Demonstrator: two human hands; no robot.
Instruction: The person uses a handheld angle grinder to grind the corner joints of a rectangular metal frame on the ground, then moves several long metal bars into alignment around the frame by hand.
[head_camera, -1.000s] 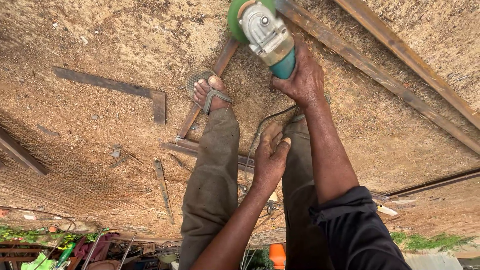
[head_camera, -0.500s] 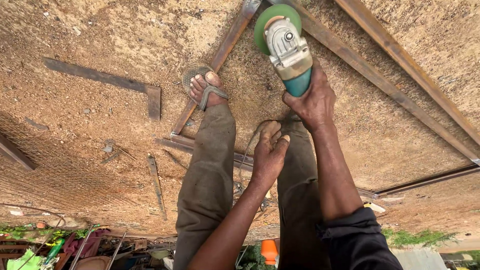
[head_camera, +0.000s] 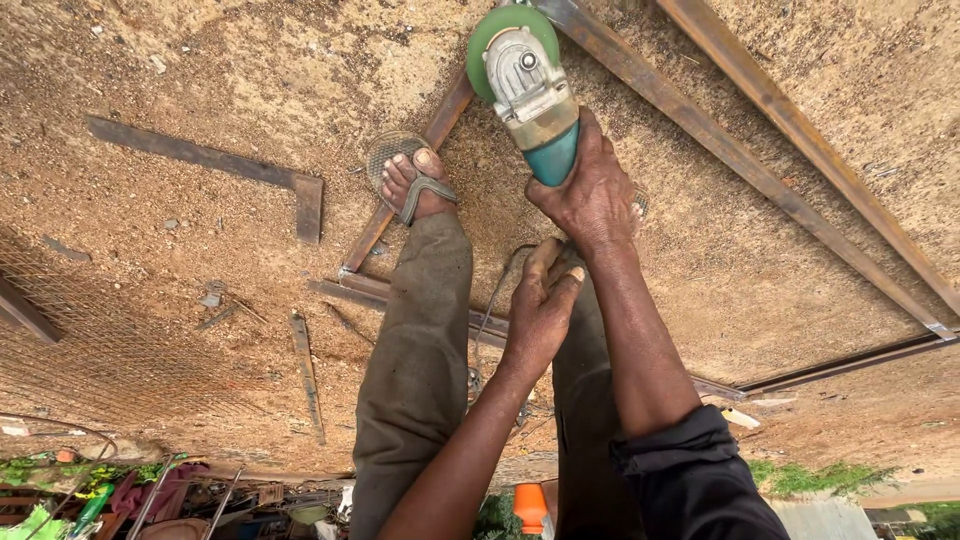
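Right hand (head_camera: 590, 195), fingers wrapped tight on an angle grinder (head_camera: 530, 85), poises its disc over a rusty steel bar (head_camera: 420, 165); left hand (head_camera: 540, 310), fingers loosely curled and empty, rests on the knee; the cut looks about to begin, calling for a steady lowering.

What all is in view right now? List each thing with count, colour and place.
Angle grinder with green guard, grey metal head and teal body: one, top centre, held over a bar.
Long rusty metal bars: several, brown, running diagonally across the sandy ground, right and centre.
L-shaped rusty metal piece: one, dark brown, left on the ground.
Wire mesh sheet: one, rusty, lower left.
Orange container: one, bottom centre, partly hidden.
Sandalled foot: one visible, resting on a bar.
Left hand: empty, resting on the knee.
Right hand: gripping the grinder's body.
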